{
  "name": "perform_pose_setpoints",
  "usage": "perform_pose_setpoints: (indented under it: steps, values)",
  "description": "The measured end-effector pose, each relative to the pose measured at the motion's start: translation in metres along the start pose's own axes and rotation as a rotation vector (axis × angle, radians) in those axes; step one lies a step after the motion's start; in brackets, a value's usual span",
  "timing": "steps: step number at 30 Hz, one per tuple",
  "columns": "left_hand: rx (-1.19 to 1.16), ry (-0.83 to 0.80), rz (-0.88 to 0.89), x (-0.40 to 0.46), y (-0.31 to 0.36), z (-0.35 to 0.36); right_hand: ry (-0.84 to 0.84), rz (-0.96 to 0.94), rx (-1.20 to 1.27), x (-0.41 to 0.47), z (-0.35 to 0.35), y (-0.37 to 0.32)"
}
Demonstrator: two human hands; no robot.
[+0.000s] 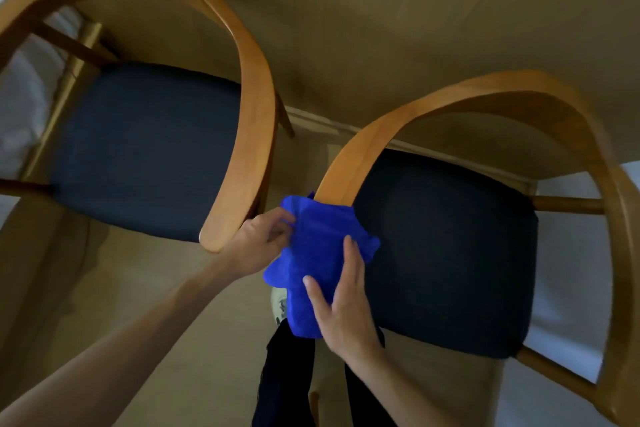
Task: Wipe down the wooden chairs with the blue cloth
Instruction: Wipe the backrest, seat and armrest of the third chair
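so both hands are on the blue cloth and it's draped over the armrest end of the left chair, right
Not quite. The head view shows the blue cloth over the armrest end of the right chair, not the left chair. The left hand and right hand are both on it.

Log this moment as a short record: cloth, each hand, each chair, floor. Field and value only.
cloth: blue cloth, draped over the near end of the right chair's armrest
left hand: left hand pinches the cloth's left edge
right hand: right hand lies with straight fingers on the cloth's right side
right chair: right chair, curved wooden arm, dark seat pad
left chair: left chair, same build, untouched by either hand
floor: tan floor under both chairs
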State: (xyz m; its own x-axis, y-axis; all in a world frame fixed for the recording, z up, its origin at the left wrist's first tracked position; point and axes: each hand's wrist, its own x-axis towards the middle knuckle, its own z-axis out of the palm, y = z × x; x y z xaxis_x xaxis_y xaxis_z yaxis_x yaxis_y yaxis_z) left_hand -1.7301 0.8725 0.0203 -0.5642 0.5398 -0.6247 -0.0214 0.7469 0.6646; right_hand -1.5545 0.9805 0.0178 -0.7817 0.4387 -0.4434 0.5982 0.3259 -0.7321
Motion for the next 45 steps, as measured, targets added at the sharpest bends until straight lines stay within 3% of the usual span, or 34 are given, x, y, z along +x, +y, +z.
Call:
perform_pose_setpoints:
  steps: [3, 7, 12, 15, 19, 24, 31, 37, 40, 45]
  values:
    - [-0.071, 0.050, 0.007, -0.006, -0.010, 0.002, 0.024, -0.035, -0.156, 0.000, 0.030, -0.008]
    - [-0.270, 0.124, -0.076, 0.003, -0.008, -0.008, 0.192, -0.053, -0.395, 0.031, 0.035, -0.018]
    - [-0.359, 0.127, -0.115, 0.014, 0.005, -0.011, 0.335, 0.025, -0.423, 0.151, -0.017, -0.033]
    - [-0.380, 0.125, -0.131, 0.016, 0.003, -0.012, 0.428, -0.062, -0.683, 0.217, -0.062, -0.048]
    - [-0.426, 0.121, -0.134, 0.015, -0.001, -0.012, 0.183, -0.471, -0.883, 0.238, -0.089, -0.041]
    - [-0.438, 0.123, -0.075, 0.007, 0.001, -0.013, 0.094, -0.598, -0.842, 0.169, -0.040, -0.038]
    - [-0.569, 0.058, -0.021, 0.020, 0.008, -0.028, -0.337, -0.888, -0.824, 0.046, 0.010, 0.005]
    - [-0.331, 0.050, 0.040, 0.032, 0.016, -0.023, -0.408, -1.135, -0.832, 0.085, -0.012, 0.009]
    - [-0.173, 0.096, 0.141, 0.032, 0.020, -0.021, -0.249, -1.036, -0.883, 0.141, -0.042, -0.007]
    - [-0.031, 0.139, 0.211, 0.023, 0.014, -0.021, 0.118, -0.600, -0.942, 0.229, -0.108, -0.024]
